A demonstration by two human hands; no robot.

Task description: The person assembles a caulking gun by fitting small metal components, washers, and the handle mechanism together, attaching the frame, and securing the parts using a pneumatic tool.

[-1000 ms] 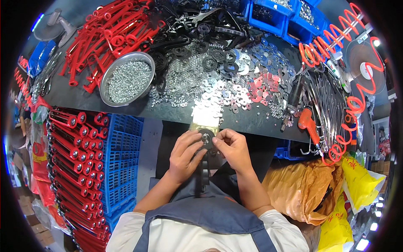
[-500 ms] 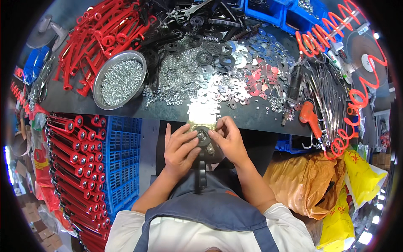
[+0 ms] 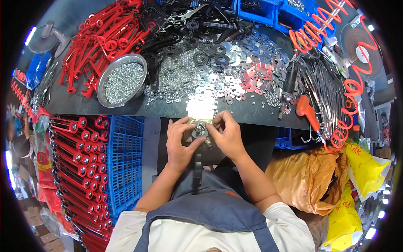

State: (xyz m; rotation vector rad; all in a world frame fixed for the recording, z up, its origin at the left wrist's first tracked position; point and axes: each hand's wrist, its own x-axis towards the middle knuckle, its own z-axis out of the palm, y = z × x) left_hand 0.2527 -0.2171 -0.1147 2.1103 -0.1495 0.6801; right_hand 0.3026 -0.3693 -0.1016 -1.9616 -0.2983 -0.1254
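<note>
The dark surface (image 3: 75, 105) runs across the upper half of the view, and its near edge passes just above the hands; bare room on it is only a narrow strip along that edge, since loose parts cover the rest. Below the edge, to the person's left, a blue crate (image 3: 121, 159) stands close against the left forearm, with rows of red handles (image 3: 71, 155) racked beside it. To the right, an orange bag (image 3: 310, 176) and a yellow bag (image 3: 357, 185) crowd the right elbow, so the open gap is just the lap space between crate and bags.

On the surface, a pile of red levers (image 3: 100, 38) lies at the far left, a round metal bowl of small silver pieces (image 3: 121, 80) sits beside it, and a wide scatter of silver washers (image 3: 197, 80) spreads to the middle. A red coiled hose (image 3: 352, 84) loops along the right rim.

The left hand (image 3: 180, 140) and right hand (image 3: 226, 134) meet just below the surface's edge, fingers of both clenched around a small dark round part (image 3: 200, 131), which sits on a brass-coloured piece between the thumbs. A dark bar hangs down from it toward the lap; finer detail is too small to tell.
</note>
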